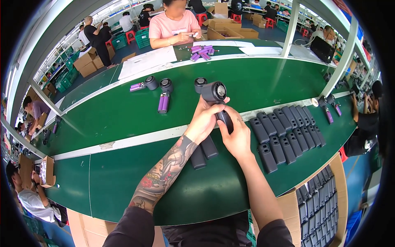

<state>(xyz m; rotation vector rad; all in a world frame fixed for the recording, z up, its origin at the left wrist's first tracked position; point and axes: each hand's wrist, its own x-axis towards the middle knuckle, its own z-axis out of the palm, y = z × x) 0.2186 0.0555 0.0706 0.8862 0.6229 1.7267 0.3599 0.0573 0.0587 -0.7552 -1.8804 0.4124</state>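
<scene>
Green table (pixel 119 185); black casings (pixel 287 150), rows; pink-shirted worker (pixel 175 26), cartons (pixel 246 34) beyond; left grip (pixel 202 122), right grip (pixel 237 136) wrapped around round-headed device (pixel 212 92).

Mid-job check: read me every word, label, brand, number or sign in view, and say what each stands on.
No text is clear enough to quote.
Pink shirt: chest print, too small and blurred to read.
Purple cells: any marking is too small to read.
Black device in left hand and right hand: no lettering discernible.
Black casings: no lettering discernible.
</scene>
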